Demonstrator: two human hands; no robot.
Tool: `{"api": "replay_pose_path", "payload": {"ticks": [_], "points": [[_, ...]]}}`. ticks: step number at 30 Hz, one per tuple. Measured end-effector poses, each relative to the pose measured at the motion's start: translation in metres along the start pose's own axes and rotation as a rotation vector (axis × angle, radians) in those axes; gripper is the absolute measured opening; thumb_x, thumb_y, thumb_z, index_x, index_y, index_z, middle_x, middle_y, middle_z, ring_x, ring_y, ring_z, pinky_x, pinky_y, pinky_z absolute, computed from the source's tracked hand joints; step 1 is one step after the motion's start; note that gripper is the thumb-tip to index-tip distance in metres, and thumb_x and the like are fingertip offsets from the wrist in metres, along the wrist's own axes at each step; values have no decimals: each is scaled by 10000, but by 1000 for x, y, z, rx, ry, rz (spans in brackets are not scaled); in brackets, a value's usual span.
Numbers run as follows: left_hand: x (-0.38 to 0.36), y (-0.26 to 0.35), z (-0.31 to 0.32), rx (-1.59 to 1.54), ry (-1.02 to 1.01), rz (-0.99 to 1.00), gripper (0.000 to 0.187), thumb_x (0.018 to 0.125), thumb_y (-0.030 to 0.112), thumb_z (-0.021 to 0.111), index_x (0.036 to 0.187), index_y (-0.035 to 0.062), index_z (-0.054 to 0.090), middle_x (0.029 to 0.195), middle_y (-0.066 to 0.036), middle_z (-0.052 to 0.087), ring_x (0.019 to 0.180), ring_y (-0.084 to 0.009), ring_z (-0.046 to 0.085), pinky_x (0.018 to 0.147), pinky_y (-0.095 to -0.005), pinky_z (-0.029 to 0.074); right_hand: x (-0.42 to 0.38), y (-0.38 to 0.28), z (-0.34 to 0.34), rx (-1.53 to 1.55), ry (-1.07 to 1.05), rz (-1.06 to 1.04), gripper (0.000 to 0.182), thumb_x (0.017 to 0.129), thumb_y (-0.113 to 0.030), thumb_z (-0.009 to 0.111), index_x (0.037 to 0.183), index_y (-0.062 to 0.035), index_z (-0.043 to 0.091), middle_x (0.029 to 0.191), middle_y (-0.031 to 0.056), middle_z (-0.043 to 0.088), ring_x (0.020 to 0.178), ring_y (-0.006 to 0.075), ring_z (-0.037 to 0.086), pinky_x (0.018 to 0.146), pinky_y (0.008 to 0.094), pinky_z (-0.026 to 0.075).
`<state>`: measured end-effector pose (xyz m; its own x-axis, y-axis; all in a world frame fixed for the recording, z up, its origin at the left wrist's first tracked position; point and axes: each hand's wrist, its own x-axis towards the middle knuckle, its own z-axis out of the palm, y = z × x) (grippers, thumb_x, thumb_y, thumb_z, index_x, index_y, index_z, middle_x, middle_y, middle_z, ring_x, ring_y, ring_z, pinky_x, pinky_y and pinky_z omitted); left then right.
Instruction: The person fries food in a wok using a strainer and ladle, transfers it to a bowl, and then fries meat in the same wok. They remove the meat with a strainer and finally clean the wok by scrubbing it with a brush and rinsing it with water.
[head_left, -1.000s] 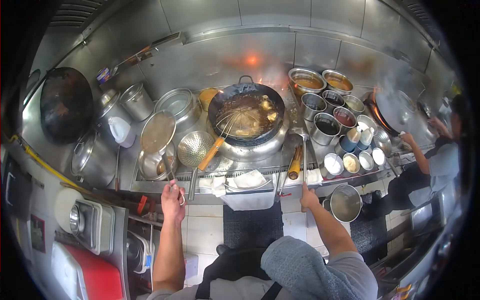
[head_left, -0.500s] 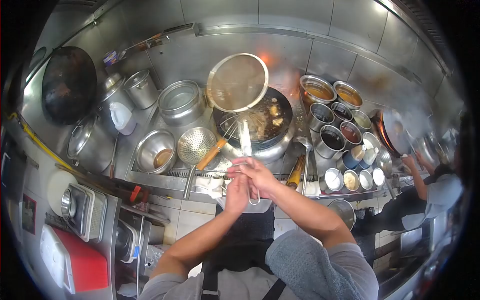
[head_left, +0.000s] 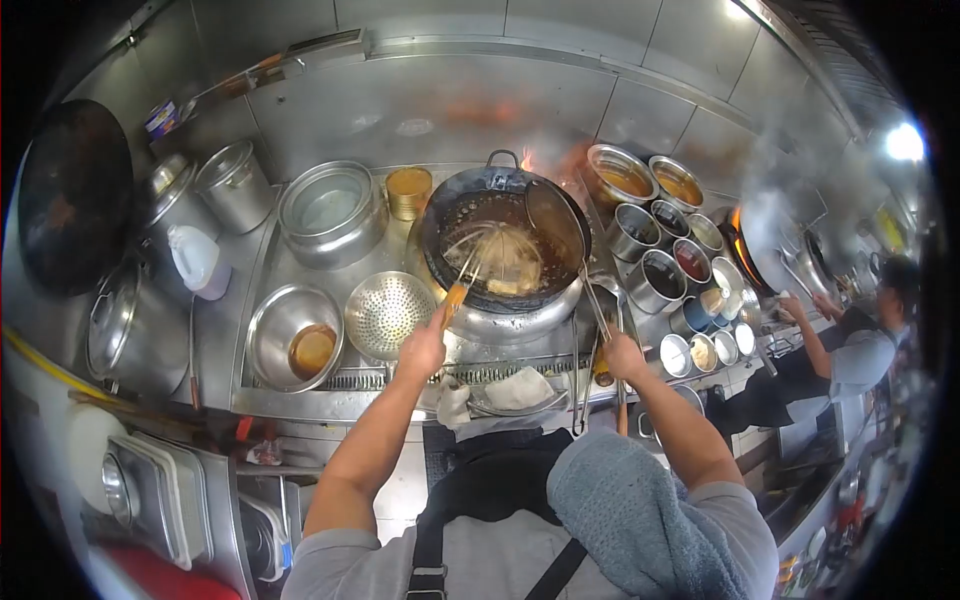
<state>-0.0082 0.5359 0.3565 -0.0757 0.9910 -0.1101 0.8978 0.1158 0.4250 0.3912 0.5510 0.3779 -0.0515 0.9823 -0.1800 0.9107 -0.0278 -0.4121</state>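
My left hand point(head_left: 422, 355) is wrapped round the wooden handle of a wire skimmer point(head_left: 457, 297). Its wire head lies in the bubbling dark oil of the wok point(head_left: 440, 215), with pale fried pieces point(head_left: 515, 280) at it. On the right, my right hand point(head_left: 625, 358) grips the long metal handle of a fine-mesh strainer point(head_left: 555, 222). The round mesh leans tilted inside the wok's right side, partly down in the oil. A perforated ladle point(head_left: 390, 312) rests on the counter left of the wok, close to my left hand.
Left of the wok are a steel bowl point(head_left: 262, 335), a lidded pot point(head_left: 335, 235) and a tin point(head_left: 408, 190). Several sauce containers point(head_left: 658, 280) stand to the right. Flame shows behind the wok. A co-worker point(head_left: 850, 350) handles another smoking wok at far right.
The mesh strainer, held up over the wok before, has come down into its right side. My hands have separated; the left has taken hold of the wire skimmer's handle.
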Motion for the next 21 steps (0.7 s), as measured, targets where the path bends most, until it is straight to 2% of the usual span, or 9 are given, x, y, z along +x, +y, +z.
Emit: {"api": "replay_pose_path", "payload": {"ticks": [1, 4, 5, 6, 7, 8, 9, 11, 21], "points": [[11, 2, -12, -84, -15, 34, 698, 827, 57, 535, 1477, 216, 338, 1118, -260, 602, 945, -418, 643, 839, -528, 500, 14, 6, 12, -14, -19, -61, 582, 903, -105, 511, 1444, -11, 319, 1151, 331, 592, 1069, 473, 583, 930, 496, 464], [34, 7, -27, -232, 12, 89, 663, 830, 87, 517, 1468, 146, 345, 1158, -299, 608, 973, -419, 636, 851, -492, 505, 21, -31, 9, 104, 30, -80, 648, 882, -52, 508, 1478, -22, 258, 1237, 346, 540, 1120, 468, 558, 979, 476, 432], [43, 10, -27, -330, 38, 80, 660, 828, 81, 513, 1466, 128, 348, 1191, -295, 597, 970, -421, 639, 859, -471, 507, 41, -20, 25, 143, -19, -46, 724, 874, -2, 495, 1515, -60, 162, 1080, 286, 628, 914, 424, 648, 793, 492, 519], [52, 13, -23, -430, 64, 72, 658, 827, 76, 510, 1464, 111, 351, 1224, -290, 587, 967, -423, 643, 867, -450, 509, 42, -26, 21, 144, -6, -46, 724, 874, -2, 495, 1515, -60, 162, 1080, 286, 628, 914, 424, 648, 793, 492, 519], [52, 16, -16, -566, 107, 153, 607, 847, 75, 490, 1439, 102, 355, 1094, -239, 633, 806, -363, 665, 742, -442, 547, 40, -42, 14, 435, -153, 52, 727, 886, 0, 484, 1521, -84, 141, 949, 213, 610, 765, 347, 618, 653, 450, 504], [51, 18, -9, -566, 113, 161, 607, 847, 75, 490, 1439, 102, 355, 1094, -239, 633, 806, -363, 665, 742, -442, 547, 35, -59, 8, 727, -305, 147, 731, 897, 3, 473, 1528, -107, 120, 819, 139, 592, 615, 271, 587, 514, 407, 489], [42, 29, -13, -747, -64, 10, 570, 864, 72, 476, 1418, 109, 348, 1015, -192, 613, 743, -308, 644, 664, -427, 546, 22, -81, -5, 847, -322, 228, 622, 941, -19, 447, 1489, -146, 182, 688, 25, 450, 501, 127, 429, 413, 282, 374], [32, 36, -4, -1023, -274, -149, 434, 896, 52, 440, 1312, 132, 349, 839, -80, 511, 605, -170, 551, 486, -357, 506, 21, -84, -10, 926, -337, 227, 538, 956, -36, 436, 1443, -146, 235, 679, 20, 457, 491, 122, 429, 419, 280, 376], [18, 69, 5, -1512, -328, -199, 256, 887, -14, 439, 1111, 101, 394, 800, -90, 513, 604, -194, 527, 497, -350, 471, 19, -63, -24, 1085, -308, 161, 269, 965, -60, 435, 1228, -111, 413, 645, 6, 462, 456, 94, 421, 402, 281, 367]]}}
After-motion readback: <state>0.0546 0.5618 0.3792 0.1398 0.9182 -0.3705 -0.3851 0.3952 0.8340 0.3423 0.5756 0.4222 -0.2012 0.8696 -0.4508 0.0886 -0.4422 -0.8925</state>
